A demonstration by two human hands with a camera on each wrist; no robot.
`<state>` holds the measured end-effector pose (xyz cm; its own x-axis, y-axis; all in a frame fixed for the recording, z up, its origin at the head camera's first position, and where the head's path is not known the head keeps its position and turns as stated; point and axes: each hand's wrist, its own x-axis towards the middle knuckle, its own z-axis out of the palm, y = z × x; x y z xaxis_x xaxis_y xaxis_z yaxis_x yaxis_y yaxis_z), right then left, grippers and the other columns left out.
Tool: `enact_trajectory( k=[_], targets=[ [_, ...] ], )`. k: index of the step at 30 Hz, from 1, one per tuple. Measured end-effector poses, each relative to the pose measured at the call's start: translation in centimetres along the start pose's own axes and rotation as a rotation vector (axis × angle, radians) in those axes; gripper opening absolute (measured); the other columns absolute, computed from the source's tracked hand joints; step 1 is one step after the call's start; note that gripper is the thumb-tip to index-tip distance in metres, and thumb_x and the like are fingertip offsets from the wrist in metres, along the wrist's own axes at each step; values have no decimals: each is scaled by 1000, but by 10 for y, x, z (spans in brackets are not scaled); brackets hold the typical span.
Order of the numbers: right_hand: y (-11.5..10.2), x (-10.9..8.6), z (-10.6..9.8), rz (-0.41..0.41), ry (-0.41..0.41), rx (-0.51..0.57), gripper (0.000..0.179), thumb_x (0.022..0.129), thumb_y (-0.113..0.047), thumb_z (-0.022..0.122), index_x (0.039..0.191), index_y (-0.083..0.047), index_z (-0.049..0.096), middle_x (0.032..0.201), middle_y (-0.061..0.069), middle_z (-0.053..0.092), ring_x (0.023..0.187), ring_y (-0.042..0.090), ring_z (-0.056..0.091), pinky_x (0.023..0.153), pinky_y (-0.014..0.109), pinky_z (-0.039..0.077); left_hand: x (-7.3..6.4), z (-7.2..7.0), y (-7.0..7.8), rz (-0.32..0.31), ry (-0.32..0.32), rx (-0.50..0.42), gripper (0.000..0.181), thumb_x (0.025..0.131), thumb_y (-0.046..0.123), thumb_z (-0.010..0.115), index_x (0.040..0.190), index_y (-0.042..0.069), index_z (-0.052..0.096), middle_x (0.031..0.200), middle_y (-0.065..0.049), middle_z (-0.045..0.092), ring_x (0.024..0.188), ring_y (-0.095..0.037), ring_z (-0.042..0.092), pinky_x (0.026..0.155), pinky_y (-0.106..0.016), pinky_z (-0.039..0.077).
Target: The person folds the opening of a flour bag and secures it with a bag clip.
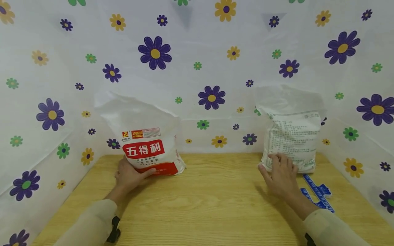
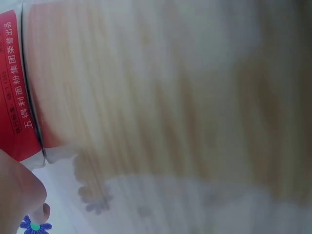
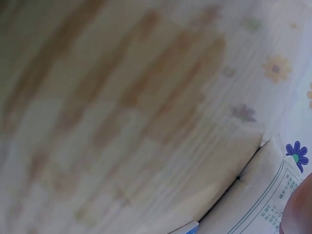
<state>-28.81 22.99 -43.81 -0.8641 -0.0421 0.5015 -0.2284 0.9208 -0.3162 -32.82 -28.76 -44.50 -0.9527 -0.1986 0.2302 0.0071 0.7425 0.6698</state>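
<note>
On the left of the head view stands a white flour bag [image 1: 143, 148] with red printed labels, leaning a little, its clear top part loose. My left hand [image 1: 130, 176] grips its lower left corner, thumb across the front and fingers round the side, partly hidden. In the left wrist view the red print [image 2: 14, 87] shows beside that hand [image 2: 19, 190]. A second white bag [image 1: 293, 136], with green small print facing me, stands upright at the right. My right hand [image 1: 281, 177] is at its lower front, fingertips on the print and thumb by the left bottom corner.
Blue flat pieces with white marks [image 1: 317, 186] lie on the wooden table [image 1: 203, 198], right of my right hand. Flower-patterned white sheeting [image 1: 184, 78] rises behind and on both sides of the table.
</note>
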Motion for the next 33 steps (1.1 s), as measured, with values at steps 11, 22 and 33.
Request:
enact_trajectory(
  k=[11, 22, 33],
  targets=[
    [-1, -2, 1, -4, -4, 8, 63, 103, -50, 45, 137, 3, 45, 136, 30, 37, 121, 45, 33, 88, 62, 27, -5, 3, 3, -42, -41, -26, 118, 72, 59, 82, 149, 2, 13, 145, -27, 27, 134, -46, 25, 109, -68, 15],
    [0, -1, 4, -13, 9, 15, 62, 103, -50, 46, 136, 2, 46, 136, 29, 38, 121, 45, 33, 89, 63, 27, -5, 5, -1, 128, -73, -113, 104, 67, 54, 89, 147, 22, 31, 144, -11, 48, 136, -36, 43, 107, -71, 20],
    [-1, -3, 0, -12, 0, 17, 62, 103, -49, 46, 137, 3, 45, 137, 29, 37, 122, 46, 33, 88, 63, 27, -12, 16, 7, 153, -164, -176, 109, 62, 54, 91, 148, 29, 28, 143, -5, 53, 133, -33, 51, 111, -63, 33]
  ],
)
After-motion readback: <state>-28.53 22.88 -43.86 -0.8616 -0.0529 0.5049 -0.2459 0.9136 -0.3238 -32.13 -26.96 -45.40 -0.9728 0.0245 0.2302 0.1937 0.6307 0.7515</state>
